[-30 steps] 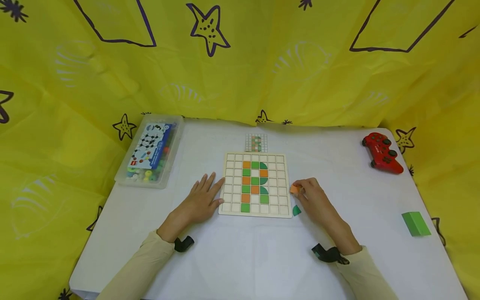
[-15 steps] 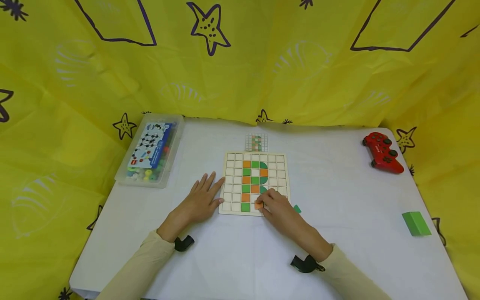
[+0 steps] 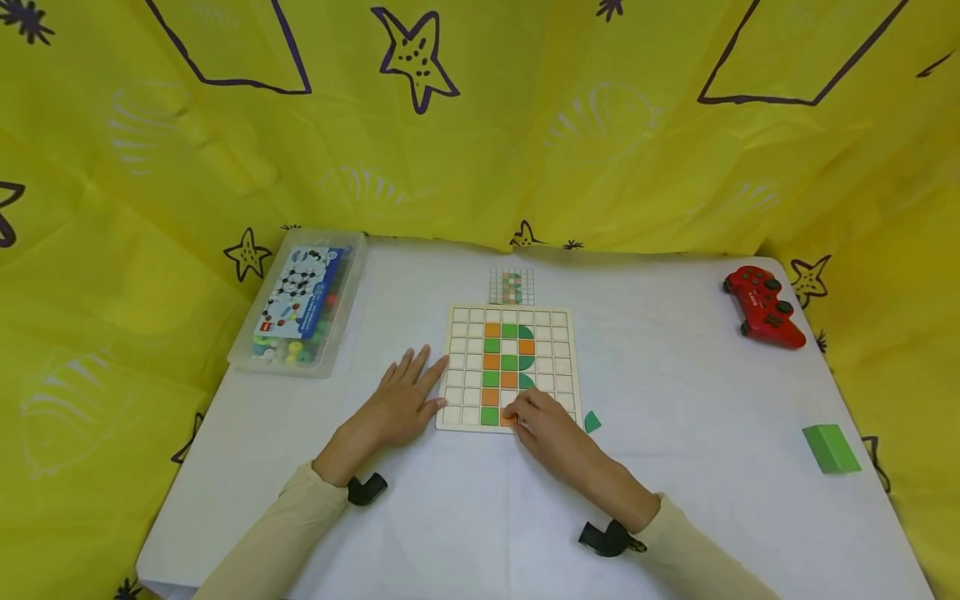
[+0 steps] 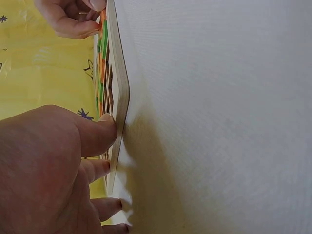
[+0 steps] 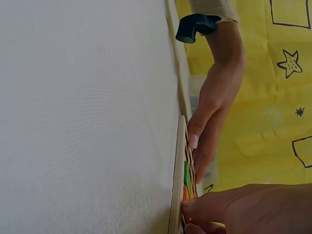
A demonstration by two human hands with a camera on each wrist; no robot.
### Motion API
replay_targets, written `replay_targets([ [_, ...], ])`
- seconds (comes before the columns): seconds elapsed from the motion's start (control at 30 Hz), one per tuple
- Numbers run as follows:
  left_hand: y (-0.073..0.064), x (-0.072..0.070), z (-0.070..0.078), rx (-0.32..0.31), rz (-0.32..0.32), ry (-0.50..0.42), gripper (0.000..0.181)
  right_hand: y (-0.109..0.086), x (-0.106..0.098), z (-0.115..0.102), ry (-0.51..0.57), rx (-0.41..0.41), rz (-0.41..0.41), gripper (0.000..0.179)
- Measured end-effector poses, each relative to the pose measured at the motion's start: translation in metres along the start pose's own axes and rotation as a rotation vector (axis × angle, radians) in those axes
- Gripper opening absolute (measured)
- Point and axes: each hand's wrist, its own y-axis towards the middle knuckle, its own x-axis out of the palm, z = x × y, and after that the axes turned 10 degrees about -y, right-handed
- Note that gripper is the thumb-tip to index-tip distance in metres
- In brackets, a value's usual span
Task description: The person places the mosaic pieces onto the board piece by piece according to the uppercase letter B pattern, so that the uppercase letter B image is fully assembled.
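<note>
A wooden grid board [image 3: 558, 382] lies on the white table, with orange, green and dark green tiles set in its cells. My left hand [image 3: 401, 400] rests beside its left edge with the fingers spread; in the left wrist view the thumb [image 4: 100, 136] touches the board's side. Over the bottom row, my right hand [image 3: 551, 429] pinches an orange tile [image 3: 507, 418], which sits at the cell right of a green square [image 3: 490, 416]. The fingers hide part of that tile and the cells under the hand. A dark green quarter-round tile [image 3: 592, 422] lies off the board's lower right corner.
A small pattern card [image 3: 512, 286] lies just behind the board. Farther left is a clear plastic box [image 3: 296, 304] of colourful parts. On the right are a red game controller [image 3: 765, 307] and a green block [image 3: 831, 448]. A yellow curtain [image 3: 480, 167] borders the table.
My right hand has carried the orange tile from beside the board's right edge leftward to the bottom row, lowering it at a cell there. The left hand has stayed in place.
</note>
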Motion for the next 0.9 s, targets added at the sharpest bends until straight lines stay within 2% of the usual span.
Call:
replay_targets([
  [0.13,0.000,0.000,-0.001,-0.002,-0.001,0.005,0.069,-0.003,-0.002,0.000,0.022,0.028,-0.026,0.022],
  [0.2,0.000,0.001,-0.001,-0.003,-0.001,0.010,0.069,-0.006,-0.005,0.001,0.033,0.068,-0.048,0.024],
  [0.33,0.000,0.000,0.000,-0.001,0.001,0.003,0.069,-0.011,-0.016,0.010,0.048,0.196,-0.078,0.028],
  [0.5,-0.001,-0.001,0.001,0.001,0.008,-0.003,0.068,-0.022,-0.041,0.031,0.023,0.383,-0.154,0.035],
  [0.63,-0.001,-0.001,0.002,0.002,0.011,-0.002,0.068,-0.033,-0.059,0.046,-0.010,0.480,-0.217,0.037],
  [0.73,-0.001,0.000,0.001,0.004,0.012,-0.003,0.068,-0.040,-0.064,0.052,-0.012,0.515,-0.249,0.031],
  [0.9,-0.001,0.000,0.001,0.006,0.010,0.000,0.068,-0.045,-0.061,0.055,0.015,0.503,-0.240,0.021],
])
